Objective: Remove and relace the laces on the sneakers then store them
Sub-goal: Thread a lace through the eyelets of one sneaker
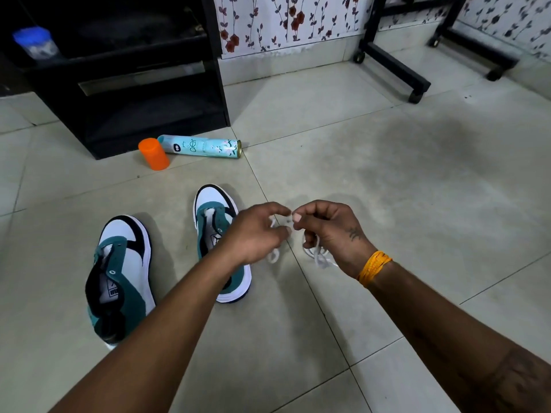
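Observation:
Two teal, white and black sneakers stand on the tiled floor, toes pointing away from me. The left sneaker [120, 275] has no lace in its eyelets. The right sneaker [216, 231] is partly covered by my left forearm. Just right of it, above the floor, my left hand [256, 234] and my right hand [328, 231] meet fingertip to fingertip. Both pinch a white shoelace [319, 257], whose loops hang below my hands. An orange thread band circles my right wrist.
An air freshener can [205, 146] lies on its side with its orange cap [153, 158] beside it, in front of a black shelf unit [125, 70]. A black stand on castors [393, 67] is at the back right, by the flowered wall.

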A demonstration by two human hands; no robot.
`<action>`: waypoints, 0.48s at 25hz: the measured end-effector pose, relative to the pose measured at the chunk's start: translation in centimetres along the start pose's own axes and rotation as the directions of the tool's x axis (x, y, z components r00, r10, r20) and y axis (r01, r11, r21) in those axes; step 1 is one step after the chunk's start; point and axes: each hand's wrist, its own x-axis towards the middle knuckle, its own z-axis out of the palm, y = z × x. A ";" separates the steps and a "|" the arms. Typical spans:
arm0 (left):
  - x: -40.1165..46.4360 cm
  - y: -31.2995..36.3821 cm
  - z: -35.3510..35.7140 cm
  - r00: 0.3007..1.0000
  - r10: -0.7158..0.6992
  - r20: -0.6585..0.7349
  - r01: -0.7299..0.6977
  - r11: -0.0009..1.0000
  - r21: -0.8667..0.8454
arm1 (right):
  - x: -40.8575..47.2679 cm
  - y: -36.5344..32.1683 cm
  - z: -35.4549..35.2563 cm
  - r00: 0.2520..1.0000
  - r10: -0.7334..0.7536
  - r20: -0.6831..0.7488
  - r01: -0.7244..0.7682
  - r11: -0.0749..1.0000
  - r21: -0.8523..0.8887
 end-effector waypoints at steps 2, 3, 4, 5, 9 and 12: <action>0.3 0.2 0.5 0.999 0.035 -0.040 -0.036 0.999 -0.010 | 0.2 -0.2 0.7 1.000 -0.005 0.025 0.005 1.000 -0.003; 0.6 -0.2 0.1 0.993 0.012 -0.120 -0.010 1.000 0.012 | 0.2 -0.3 0.7 1.000 -0.001 0.022 0.001 1.000 -0.006; 0.8 -0.8 -0.5 0.976 -0.020 -0.216 0.036 0.997 0.071 | 0.3 -0.2 0.5 1.000 0.004 0.014 -0.004 1.000 -0.011; 0.8 -1.4 -1.3 0.948 -0.048 -0.315 0.104 0.981 0.166 | 0.4 -0.1 0.1 1.000 0.009 0.008 -0.009 1.000 -0.018; 1.1 -2.9 -3.8 0.879 -0.072 -0.472 0.228 0.932 0.282 | 0.9 0.6 -0.1 0.999 0.033 -0.020 -0.033 0.999 -0.036; 0.7 -2.0 -4.0 0.888 -0.077 -0.453 0.132 0.987 0.092 | 2.3 0.5 1.7 1.000 0.025 -0.014 -0.025 1.000 0.001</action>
